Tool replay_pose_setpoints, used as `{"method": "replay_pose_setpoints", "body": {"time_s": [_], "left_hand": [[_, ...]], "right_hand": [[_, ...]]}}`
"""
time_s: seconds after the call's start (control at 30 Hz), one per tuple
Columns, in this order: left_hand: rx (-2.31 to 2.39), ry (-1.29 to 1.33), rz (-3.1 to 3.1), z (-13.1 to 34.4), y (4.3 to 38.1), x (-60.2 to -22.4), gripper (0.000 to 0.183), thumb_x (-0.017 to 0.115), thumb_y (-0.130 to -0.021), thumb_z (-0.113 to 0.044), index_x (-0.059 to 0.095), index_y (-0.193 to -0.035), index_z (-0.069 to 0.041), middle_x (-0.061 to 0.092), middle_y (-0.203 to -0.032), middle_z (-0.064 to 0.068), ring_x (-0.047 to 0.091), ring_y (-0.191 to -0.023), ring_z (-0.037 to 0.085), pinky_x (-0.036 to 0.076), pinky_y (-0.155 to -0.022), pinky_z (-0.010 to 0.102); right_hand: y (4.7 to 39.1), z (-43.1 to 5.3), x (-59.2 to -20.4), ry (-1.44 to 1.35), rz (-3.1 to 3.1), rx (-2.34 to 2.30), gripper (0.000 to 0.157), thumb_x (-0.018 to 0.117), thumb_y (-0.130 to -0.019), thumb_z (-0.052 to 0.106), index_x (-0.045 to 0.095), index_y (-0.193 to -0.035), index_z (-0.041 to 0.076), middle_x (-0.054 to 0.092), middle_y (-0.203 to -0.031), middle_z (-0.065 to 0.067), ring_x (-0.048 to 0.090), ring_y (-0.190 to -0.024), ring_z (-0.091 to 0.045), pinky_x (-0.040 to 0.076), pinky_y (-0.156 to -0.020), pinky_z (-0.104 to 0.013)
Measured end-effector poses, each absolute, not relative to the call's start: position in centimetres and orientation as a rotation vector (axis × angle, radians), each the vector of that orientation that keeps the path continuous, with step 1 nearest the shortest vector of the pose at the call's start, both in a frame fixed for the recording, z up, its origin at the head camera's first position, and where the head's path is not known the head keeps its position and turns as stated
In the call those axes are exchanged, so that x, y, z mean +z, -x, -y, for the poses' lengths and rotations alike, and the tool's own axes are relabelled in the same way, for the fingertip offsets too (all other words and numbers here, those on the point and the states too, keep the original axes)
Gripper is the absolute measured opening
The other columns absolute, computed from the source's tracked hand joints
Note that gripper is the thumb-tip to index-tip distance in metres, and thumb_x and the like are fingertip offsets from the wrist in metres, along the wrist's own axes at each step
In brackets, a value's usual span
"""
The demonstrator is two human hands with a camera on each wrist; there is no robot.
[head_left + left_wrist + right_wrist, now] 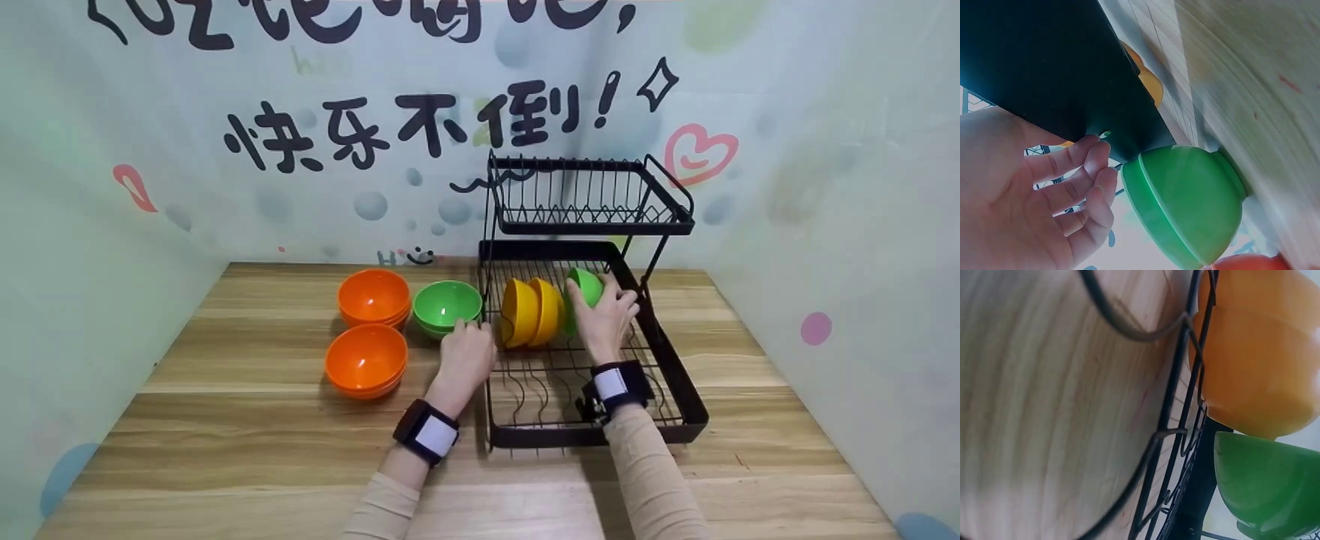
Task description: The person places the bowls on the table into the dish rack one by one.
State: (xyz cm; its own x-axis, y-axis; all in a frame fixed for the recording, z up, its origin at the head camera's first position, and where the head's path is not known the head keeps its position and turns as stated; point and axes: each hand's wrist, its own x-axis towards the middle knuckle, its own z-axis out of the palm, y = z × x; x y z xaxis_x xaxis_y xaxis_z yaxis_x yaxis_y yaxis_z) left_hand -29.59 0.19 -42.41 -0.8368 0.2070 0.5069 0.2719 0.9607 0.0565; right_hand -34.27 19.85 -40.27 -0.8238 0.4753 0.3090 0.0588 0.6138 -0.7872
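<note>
My right hand grips a green bowl that stands on its side in the lower tier of a black dish rack. That bowl fills the lower right of the right wrist view, while the hand itself is out of sight there. To its left, two yellow bowls stand on edge between the wires. My left hand is beside the rack's left side, fingers loosely bent and holding nothing. Its fingertips are right at the rim of a stack of green bowls on the table.
Two stacks of orange bowls, a rear one and a front one, sit left of the green stack on the wooden table. The rack's upper tier overhangs the back of the lower one. A printed cloth wall stands behind.
</note>
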Motion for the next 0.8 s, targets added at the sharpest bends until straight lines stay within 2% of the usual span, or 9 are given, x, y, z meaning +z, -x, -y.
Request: {"method": "replay_pose_setpoints", "body": {"time_s": [0.47,0.6,0.8], "left_hand": [[-0.158,0.341,2.535,-0.09,29.34,-42.43,0.018,0.066,-0.082,-0.021,0.066,-0.087,-0.004,0.068,-0.082,0.012,0.060,-0.080,0.025,0.054,-0.056,0.037],[-0.159,0.343,2.542,-0.09,29.31,-42.35,0.019,0.066,-0.082,-0.022,0.066,-0.088,-0.004,0.069,-0.083,0.012,0.060,-0.081,0.026,0.054,-0.056,0.037],[-0.150,0.342,2.538,-0.18,29.31,-42.29,0.020,0.067,-0.082,-0.022,0.066,-0.088,-0.004,0.069,-0.082,0.012,0.060,-0.080,0.026,0.054,-0.056,0.037]], "right_hand": [[34.32,-19.57,-41.00,0.340,2.479,1.122,0.075,0.060,-0.083,0.058,0.044,-0.138,0.009,0.034,-0.133,-0.026,0.032,-0.123,-0.039,0.040,-0.092,-0.050],[34.27,-19.57,-40.97,0.336,2.530,1.138,0.078,0.057,-0.084,0.062,0.039,-0.141,0.011,0.027,-0.141,-0.028,0.029,-0.127,-0.043,0.041,-0.095,-0.052],[34.24,-19.56,-41.01,0.316,2.593,1.144,0.079,0.054,-0.086,0.062,0.035,-0.142,0.011,0.028,-0.139,-0.031,0.030,-0.125,-0.046,0.038,-0.095,-0.051]]}}
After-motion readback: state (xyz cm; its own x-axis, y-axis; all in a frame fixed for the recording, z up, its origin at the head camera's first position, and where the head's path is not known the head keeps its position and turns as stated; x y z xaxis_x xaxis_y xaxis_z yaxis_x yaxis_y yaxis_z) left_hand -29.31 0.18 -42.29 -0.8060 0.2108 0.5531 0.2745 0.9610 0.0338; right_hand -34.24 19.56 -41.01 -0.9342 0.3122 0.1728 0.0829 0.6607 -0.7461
